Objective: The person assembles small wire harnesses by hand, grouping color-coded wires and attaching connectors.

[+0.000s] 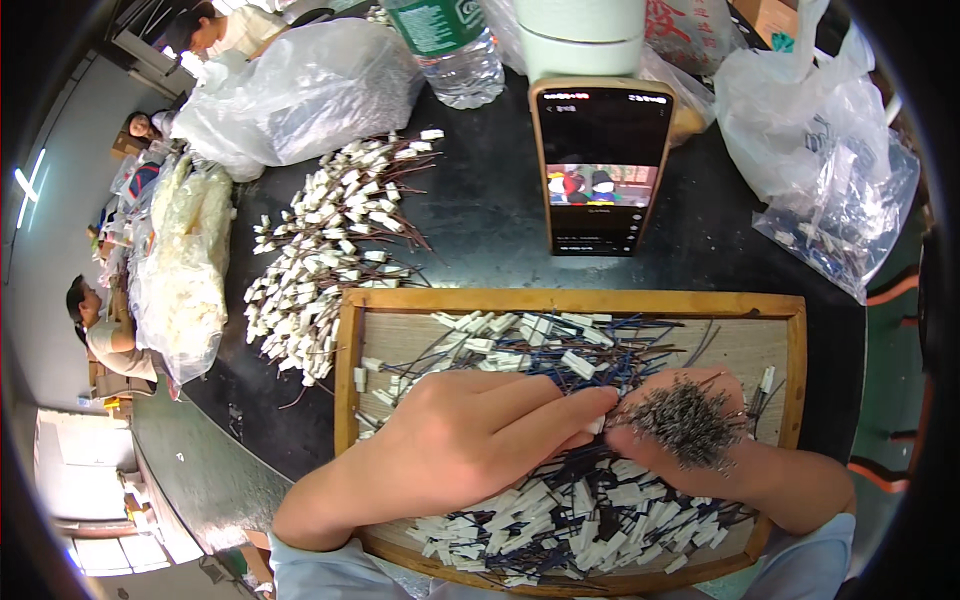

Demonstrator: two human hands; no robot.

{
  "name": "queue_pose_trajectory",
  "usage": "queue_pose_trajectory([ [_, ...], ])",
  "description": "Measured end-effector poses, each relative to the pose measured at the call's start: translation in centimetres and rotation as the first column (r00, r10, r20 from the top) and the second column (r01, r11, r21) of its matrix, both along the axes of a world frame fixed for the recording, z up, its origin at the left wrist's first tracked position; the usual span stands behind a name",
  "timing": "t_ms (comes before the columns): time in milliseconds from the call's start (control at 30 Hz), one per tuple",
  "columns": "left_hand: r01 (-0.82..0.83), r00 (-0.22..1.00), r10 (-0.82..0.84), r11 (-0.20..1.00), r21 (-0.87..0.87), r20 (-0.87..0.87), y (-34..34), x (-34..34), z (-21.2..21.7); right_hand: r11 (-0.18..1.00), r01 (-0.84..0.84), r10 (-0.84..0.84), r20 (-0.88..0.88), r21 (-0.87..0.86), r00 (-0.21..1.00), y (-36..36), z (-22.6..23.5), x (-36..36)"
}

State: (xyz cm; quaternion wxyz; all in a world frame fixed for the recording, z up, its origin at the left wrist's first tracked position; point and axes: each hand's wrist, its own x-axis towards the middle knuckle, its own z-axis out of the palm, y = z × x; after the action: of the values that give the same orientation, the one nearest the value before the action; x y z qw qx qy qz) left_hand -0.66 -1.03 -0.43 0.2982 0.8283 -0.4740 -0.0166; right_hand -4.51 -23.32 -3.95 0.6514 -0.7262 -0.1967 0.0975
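In the shallow wooden tray [348,380], the left hand [470,435] pinches a white connector (barely visible) while the right hand [690,425] grips a bundle of dark wire leads [688,420]. Beyond the tray stand a black smartphone [600,165] and green-labelled clear bottle [447,45].

head cam | looks steeply down | close over wooden tray [350,372]

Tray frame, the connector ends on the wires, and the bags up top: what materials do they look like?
Tray: likely wood, pale unfinished frame with visible grain, thin board bottom.
Connector housings: look like white moulded plastic, matte, on dark insulated wires.
Bags: thin clear plastic film, crinkled and glossy.
Right hand holds a bundle of stripped wire ends, apparently bare metal.
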Motion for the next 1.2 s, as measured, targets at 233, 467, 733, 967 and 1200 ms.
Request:
queue_pose_trajectory([
  [233, 0.015, 0.982, 0.003, 0.995, 0.094, -0.189, 3.7, 3.1, 2.5, 0.914, 0.402, -0.379, -0.464, -0.055, 0.8, -0.8, -1.0, -1.2],
  [467, -0.41, 0.911, 0.4, 0.862, 0.3, 0.094, 10.8, 13.5, -0.6, 0.932, 0.319, -0.292, 0.163, -0.172, 0.942, -0.4, 0.2, 0.0],
  [733, -0.312, 0.941, 0.234, 0.881, 0.356, 0.245, 7.0, 13.9, -3.1, 0.926, 0.272, -0.142, 0.424, -0.264, 0.894, -1.0, 0.5, 0.3],
  [967, -0.204, 0.975, 0.156, 0.911, 0.359, 0.157, 6.1, 14.2, -1.5, 0.965, 0.242, -0.212, 0.246, -0.097, 0.946, -0.6, 0.5, 0.0],
  [1200, -0.326, 0.943, 0.284, 0.892, 0.313, 0.171, 3.6, 12.5, -1.1, 0.977, 0.214, -0.205, 0.193, -0.025, 0.96, -0.6, 0.1, 0.3],
])
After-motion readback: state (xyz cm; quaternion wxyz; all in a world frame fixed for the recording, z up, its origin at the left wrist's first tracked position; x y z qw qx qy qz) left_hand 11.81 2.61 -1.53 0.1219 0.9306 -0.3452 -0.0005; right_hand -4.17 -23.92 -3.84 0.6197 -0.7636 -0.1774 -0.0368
